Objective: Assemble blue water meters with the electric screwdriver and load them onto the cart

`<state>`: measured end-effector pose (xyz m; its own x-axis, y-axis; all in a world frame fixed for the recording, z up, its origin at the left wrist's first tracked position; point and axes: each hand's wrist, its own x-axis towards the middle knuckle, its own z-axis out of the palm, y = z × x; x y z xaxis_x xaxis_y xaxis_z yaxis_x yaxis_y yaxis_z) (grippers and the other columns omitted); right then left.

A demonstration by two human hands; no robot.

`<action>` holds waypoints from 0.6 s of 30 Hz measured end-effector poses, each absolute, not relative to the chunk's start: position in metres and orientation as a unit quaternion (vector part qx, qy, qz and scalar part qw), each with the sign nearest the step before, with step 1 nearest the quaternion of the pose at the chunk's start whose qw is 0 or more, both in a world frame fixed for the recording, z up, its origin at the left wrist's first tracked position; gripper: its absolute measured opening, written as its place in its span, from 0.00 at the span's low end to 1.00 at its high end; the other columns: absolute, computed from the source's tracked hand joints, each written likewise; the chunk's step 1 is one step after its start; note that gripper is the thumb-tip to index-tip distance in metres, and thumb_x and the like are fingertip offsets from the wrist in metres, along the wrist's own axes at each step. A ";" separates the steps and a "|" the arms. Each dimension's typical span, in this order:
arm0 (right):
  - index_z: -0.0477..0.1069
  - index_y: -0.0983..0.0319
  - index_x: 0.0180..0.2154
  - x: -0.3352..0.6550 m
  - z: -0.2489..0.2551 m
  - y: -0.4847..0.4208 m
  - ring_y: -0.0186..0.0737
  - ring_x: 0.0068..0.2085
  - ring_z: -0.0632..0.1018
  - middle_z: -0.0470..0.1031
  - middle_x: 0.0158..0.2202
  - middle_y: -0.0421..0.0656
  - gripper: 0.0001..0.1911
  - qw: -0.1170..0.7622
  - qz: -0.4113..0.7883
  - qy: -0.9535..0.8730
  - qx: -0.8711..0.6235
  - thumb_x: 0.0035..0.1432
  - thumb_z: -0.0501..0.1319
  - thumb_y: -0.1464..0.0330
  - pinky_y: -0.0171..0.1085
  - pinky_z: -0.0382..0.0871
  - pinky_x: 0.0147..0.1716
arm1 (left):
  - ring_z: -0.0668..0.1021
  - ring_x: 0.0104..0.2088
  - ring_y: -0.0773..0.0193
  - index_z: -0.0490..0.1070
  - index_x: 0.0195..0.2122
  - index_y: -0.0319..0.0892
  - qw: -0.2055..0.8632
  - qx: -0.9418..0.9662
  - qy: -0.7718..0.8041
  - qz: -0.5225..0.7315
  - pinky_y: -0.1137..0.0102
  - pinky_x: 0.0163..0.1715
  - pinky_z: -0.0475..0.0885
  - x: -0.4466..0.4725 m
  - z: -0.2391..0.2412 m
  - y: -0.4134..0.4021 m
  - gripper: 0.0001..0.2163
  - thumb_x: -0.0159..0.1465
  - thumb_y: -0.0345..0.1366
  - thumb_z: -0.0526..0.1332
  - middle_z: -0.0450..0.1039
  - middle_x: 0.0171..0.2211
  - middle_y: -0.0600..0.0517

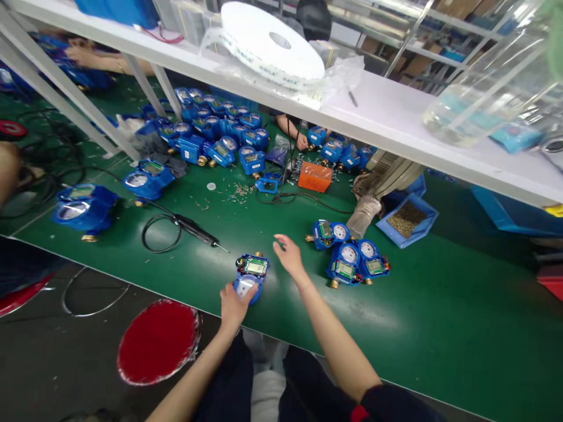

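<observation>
Close to the near edge of the bench lies a blue water meter (pixel 255 266), its green circuit board and small display exposed. My left hand (pixel 234 302) grips the round dial end of it, thumb across the dial. Off to the right of that meter, my right hand (pixel 288 254) hovers with its fingers apart and nothing in them. A black electric screwdriver (pixel 196 230) lies left of the meter, its bit pointing toward it. Right of my right hand sit three more opened water meters (pixel 345 264) in a cluster.
Many blue meters (pixel 220 126) crowd the back left, near scattered screws (pixel 241 190) and an orange box (pixel 315 177). A blue bin (pixel 407 223) of small parts stands at right. A white shelf (pixel 378 111) with a tape roll (pixel 272 41) overhangs. Another person's hand (pixel 301 140) is behind.
</observation>
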<state>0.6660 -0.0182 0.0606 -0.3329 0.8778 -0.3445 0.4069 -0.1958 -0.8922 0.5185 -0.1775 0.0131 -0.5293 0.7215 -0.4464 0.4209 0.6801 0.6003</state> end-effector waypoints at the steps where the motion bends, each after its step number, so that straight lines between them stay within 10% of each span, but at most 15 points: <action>1: 0.65 0.56 0.58 0.678 0.058 -0.027 0.43 0.64 0.62 0.64 0.62 0.45 0.24 0.233 0.562 -0.561 -0.561 0.63 0.49 0.58 0.46 0.51 0.64 | 0.71 0.51 0.43 0.56 0.57 0.33 0.349 0.324 0.851 0.219 0.50 0.49 0.71 0.527 0.013 -0.179 0.36 0.58 0.56 0.60 0.62 0.48 0.36; 7: 0.61 0.50 0.60 0.690 0.041 -0.082 0.44 0.52 0.76 0.68 0.59 0.45 0.29 0.245 0.699 -0.393 -0.545 0.59 0.57 0.50 0.47 0.69 0.51 | 0.71 0.52 0.47 0.51 0.61 0.36 0.395 0.310 0.833 0.234 0.54 0.44 0.75 0.550 0.019 -0.178 0.34 0.62 0.53 0.58 0.62 0.50 0.35; 18: 0.57 0.45 0.60 0.660 0.042 -0.074 0.39 0.42 0.78 0.73 0.53 0.40 0.28 0.229 0.793 -0.323 -0.463 0.60 0.55 0.48 0.39 0.71 0.42 | 0.64 0.60 0.43 0.52 0.60 0.35 0.456 0.337 0.788 0.241 0.55 0.55 0.66 0.527 0.019 -0.167 0.38 0.56 0.51 0.64 0.62 0.53 0.35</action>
